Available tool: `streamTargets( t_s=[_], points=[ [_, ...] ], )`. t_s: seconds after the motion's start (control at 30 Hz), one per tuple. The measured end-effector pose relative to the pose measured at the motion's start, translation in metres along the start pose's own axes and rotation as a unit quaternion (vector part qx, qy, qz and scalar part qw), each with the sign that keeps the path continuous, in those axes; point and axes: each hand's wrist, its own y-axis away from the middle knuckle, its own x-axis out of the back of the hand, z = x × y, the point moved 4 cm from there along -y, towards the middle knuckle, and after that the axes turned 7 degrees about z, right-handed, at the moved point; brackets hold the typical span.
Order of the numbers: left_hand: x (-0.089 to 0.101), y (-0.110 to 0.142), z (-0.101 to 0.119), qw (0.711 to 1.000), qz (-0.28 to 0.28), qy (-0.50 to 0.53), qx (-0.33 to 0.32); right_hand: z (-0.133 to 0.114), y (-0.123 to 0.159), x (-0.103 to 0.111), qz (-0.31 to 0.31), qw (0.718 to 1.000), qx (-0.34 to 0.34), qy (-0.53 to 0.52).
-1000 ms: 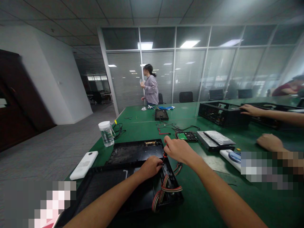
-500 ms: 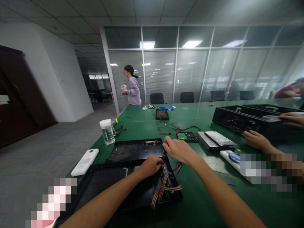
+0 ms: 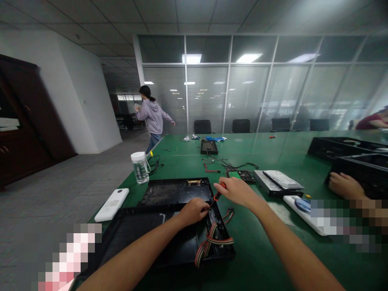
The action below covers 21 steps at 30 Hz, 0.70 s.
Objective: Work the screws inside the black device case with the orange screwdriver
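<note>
My right hand is closed around the handle of a screwdriver with red and black colouring. Its shaft slants down and left toward the fingertips of my left hand. Those fingers are pinched at the tip, over the right part of an open black case; what lies between them is hidden. A striped ribbon cable loops over the case's right end. Behind the case lies a flat black panel with a brass-coloured part on its far edge.
Left are a white phone-like device and a water bottle. Right lie a circuit board, a drive-like box and a white device. A co-worker's hand holds a black case. A person walks behind the table.
The screwdriver has tilted from near upright, its handle now leaning right with my right hand. My left hand stays put. The co-worker's black case has shifted right, and the walking person moved left.
</note>
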Motion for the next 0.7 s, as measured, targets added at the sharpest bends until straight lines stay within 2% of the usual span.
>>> streamTargets(
  t_s=[0.07, 0.13, 0.2, 0.3, 0.33, 0.4, 0.47, 0.57, 0.63, 0.7],
  points=[
    [0.001, 0.002, 0.000, 1.000, -0.001, 0.003, -0.016, 0.024, 0.005, -0.014, -0.008, 0.992, 0.002, -0.129],
    [0.000, 0.003, 0.000, 1.000, 0.003, 0.007, -0.030, 0.055, 0.015, -0.037, -0.022, 0.958, -0.040, -0.282],
    [-0.001, 0.004, 0.000, 0.999, 0.011, 0.018, -0.039, 0.086, 0.028, -0.063, -0.014, 0.897, -0.117, -0.427],
    [0.000, 0.003, -0.003, 0.998, 0.030, 0.059, -0.018, 0.124, 0.045, -0.087, 0.071, 0.790, -0.232, -0.564],
    [0.002, 0.001, -0.005, 0.996, 0.030, 0.084, 0.001, 0.130, 0.048, -0.089, 0.098, 0.762, -0.242, -0.593],
    [0.008, -0.002, -0.011, 0.987, 0.008, 0.150, 0.048, 0.136, 0.049, -0.084, 0.132, 0.731, -0.229, -0.629],
    [0.017, -0.004, -0.018, 0.969, -0.049, 0.223, 0.089, 0.135, 0.047, -0.076, 0.147, 0.728, -0.199, -0.639],
    [0.032, 0.000, -0.026, 0.926, -0.198, 0.293, 0.134, 0.126, 0.045, -0.072, 0.141, 0.755, -0.170, -0.618],
    [0.039, 0.008, -0.032, 0.898, -0.291, 0.286, 0.164, 0.113, 0.046, -0.073, 0.134, 0.794, -0.165, -0.570],
    [0.042, 0.016, -0.039, 0.888, -0.343, 0.234, 0.198, 0.092, 0.049, -0.069, 0.119, 0.856, -0.149, -0.481]
  ],
)
